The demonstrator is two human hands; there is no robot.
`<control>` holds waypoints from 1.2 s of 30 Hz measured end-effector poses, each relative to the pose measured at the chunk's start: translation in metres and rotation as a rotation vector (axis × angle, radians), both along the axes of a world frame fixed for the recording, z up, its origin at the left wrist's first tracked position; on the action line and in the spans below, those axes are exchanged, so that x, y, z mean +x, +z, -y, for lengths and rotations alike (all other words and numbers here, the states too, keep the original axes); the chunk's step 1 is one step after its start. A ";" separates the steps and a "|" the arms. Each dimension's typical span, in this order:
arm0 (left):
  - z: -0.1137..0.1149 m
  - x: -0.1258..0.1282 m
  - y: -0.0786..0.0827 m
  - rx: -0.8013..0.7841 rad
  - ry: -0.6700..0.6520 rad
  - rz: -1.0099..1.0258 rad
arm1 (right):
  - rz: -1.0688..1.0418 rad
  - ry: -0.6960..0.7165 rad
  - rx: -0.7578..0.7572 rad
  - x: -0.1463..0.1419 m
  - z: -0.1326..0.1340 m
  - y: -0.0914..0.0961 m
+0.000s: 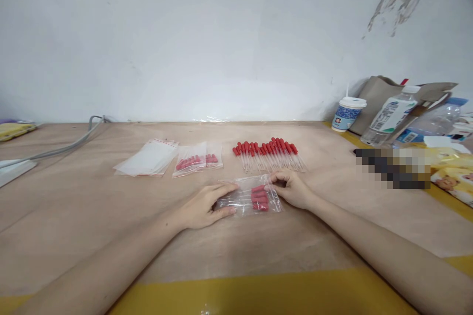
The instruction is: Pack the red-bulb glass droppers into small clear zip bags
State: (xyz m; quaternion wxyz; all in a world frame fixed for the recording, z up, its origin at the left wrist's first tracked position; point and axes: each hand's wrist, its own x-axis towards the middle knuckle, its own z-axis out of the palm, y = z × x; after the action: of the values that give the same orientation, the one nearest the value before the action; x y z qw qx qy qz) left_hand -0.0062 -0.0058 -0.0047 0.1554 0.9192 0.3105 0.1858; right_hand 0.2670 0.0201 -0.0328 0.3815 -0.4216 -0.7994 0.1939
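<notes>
A clear plastic zip bag [244, 206] lies on the table in front of me, holding several glass droppers with red rubber bulbs [259, 198] side by side. My left hand [205, 204] holds the bag's left end, thumb at the near side and fingers at the far side. At the far right corner, by the bag's opening, my right hand [291, 189] pinches the plastic between thumb and fingertips. Behind the bag, many loose red-bulbed droppers [268, 152] lie in a row. Filled zip bags [192, 160] overlap to their left, beside a stack of flat zip bags [148, 157].
A paper cup [348, 114], a water bottle [391, 115] and a grey-brown bag [369, 101] stand at the back right. A pixelated dark object [395, 170] and yellow packaging [454, 182] lie nearer. A grey cable [76, 142] crosses the left side; a white wall rises behind.
</notes>
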 end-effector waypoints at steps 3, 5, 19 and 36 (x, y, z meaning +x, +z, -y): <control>-0.002 -0.001 -0.002 0.008 -0.012 0.005 | 0.041 -0.013 0.039 -0.001 0.001 -0.002; -0.003 -0.001 -0.003 0.008 -0.015 0.002 | 0.051 0.008 0.007 0.001 0.000 0.000; -0.003 -0.001 -0.004 -0.026 -0.007 0.016 | 0.410 -0.618 -0.085 -0.035 -0.066 0.046; -0.004 -0.001 -0.003 -0.005 -0.022 0.000 | 0.286 -0.543 -0.318 -0.029 -0.076 0.063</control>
State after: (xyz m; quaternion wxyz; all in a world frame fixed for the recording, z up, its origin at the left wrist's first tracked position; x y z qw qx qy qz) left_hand -0.0075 -0.0022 -0.0076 0.1596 0.9223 0.3006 0.1832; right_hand 0.2382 0.0957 0.0298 0.2329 -0.6961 -0.6631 0.1462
